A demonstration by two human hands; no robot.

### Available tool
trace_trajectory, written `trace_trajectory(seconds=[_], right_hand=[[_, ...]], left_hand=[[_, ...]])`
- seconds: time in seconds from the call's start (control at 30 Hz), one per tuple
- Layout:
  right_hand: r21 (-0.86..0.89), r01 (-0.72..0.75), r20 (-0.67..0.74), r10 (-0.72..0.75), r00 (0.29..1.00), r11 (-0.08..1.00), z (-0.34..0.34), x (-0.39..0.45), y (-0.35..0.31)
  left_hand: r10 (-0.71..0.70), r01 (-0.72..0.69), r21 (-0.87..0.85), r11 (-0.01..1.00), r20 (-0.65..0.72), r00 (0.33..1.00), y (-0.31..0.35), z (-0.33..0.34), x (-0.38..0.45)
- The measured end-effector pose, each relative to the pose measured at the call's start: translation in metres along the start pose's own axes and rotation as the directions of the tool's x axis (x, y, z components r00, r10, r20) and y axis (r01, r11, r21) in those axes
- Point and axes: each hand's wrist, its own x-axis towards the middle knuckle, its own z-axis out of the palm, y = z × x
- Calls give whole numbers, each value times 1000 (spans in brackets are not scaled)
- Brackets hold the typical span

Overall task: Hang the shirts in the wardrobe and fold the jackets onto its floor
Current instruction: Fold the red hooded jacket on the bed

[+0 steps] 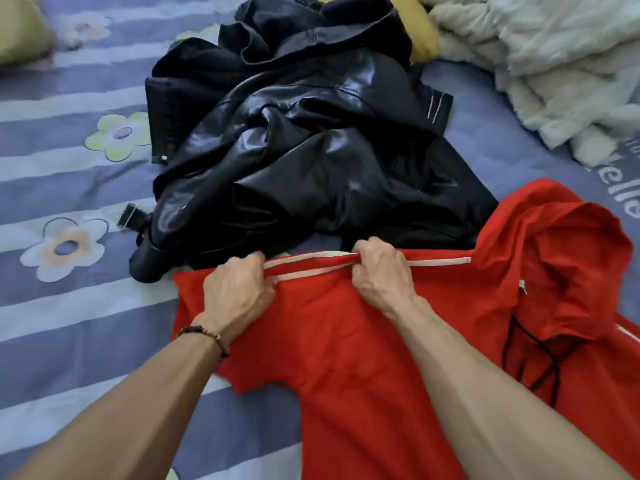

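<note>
Here a red hooded jacket (346, 341) lies spread on a bed covered by a blue striped sheet (69, 188) printed with pale flowers. Both of the person's hands grip its far edge, which carries a white stripe (433, 262). The left hand (239, 289) has its fingers curled tight around the stripe and the red cloth beneath it; a beaded bracelet (204, 336) sits on that wrist. The right hand (381, 268) pinches the same striped edge a little further along, fingers bunched together on the fabric with the knuckles raised. The jacket's hood (571, 265) lies to the right, with a black drawstring (540, 362) trailing over the red cloth below it.

Just beyond the hands a crumpled black leather jacket (294, 161) rests on the sheet, its near edge touching the red jacket, a strap with a metal buckle (130, 216) sticking out on its left side. More dark clothing (311, 32) is heaped behind it. A rumpled whitish blanket (554, 64) lies at the upper right, and a yellow-green pillow (20, 29) sits at the upper left corner.
</note>
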Motion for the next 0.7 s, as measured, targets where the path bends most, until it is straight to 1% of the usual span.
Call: trace_trajectory(seconds=[0.07,0.1,0.13,0.17,0.2,0.23,0.27,0.3,0.33,0.37,0.4,0.43,0.47,0.5,0.53,0.57,0.6,0.63,0.67,0.7], right_hand=[[153,20,-60,-11,998,988,-7,-8,8],[188,23,-116,-2,993,982,-10,-16,14],[190,0,-205,40,978,982,-18,-26,29],[184,-35,-319,94,943,982,-23,-36,42],[175,-103,-429,170,887,979,-32,-47,62],[202,-208,-497,283,820,957,-36,-56,80],[266,-350,-510,439,739,898,-47,-64,105],[358,-487,-433,604,669,797,-52,-68,128],[431,-587,-296,722,626,685,-58,-71,148],[470,-648,-145,777,613,599,-61,-73,167],[480,-675,-16,775,632,560,-64,-78,183],[451,-682,34,752,658,576,-65,-81,194],[412,-690,18,752,659,594,-68,-90,204],[377,-695,-35,759,650,612,-69,-91,213],[375,-700,-61,770,635,607,-71,-101,224],[401,-683,-52,759,649,611,-72,-106,231],[435,-652,-10,728,686,621,-72,-111,233],[479,-620,47,687,725,621,-69,-113,232],[474,-603,111,636,763,642,-66,-116,226],[434,-576,164,568,807,693,-59,-116,216]], left_hand=[[-28,23,-65,998,-77,997,11,-1,5],[-11,2,-86,996,-105,994,20,0,3],[38,-53,-108,993,-139,990,39,3,-2],[107,-129,-126,984,-169,980,54,8,-10],[197,-224,-150,963,-179,964,76,15,-19],[288,-316,-163,935,-175,941,92,23,-27],[372,-396,-171,902,-158,915,116,33,-36],[431,-449,-168,878,-133,892,134,41,-42],[472,-484,-166,859,-109,875,152,48,-47],[504,-514,-165,842,-98,858,170,55,-51],[528,-536,-160,829,-91,844,188,61,-55],[542,-544,-152,825,-63,838,199,66,-57],[555,-550,-130,825,3,832,209,73,-62],[560,-552,-100,828,82,825,211,77,-62],[560,-559,-59,827,183,808,215,82,-65],[548,-563,-27,826,268,792,215,85,-67],[536,-562,-12,827,321,781,213,87,-69],[529,-560,-9,828,343,776,211,90,-72],[530,-563,-5,826,347,774,210,92,-76],[535,-570,-1,821,345,771,208,93,-80]])
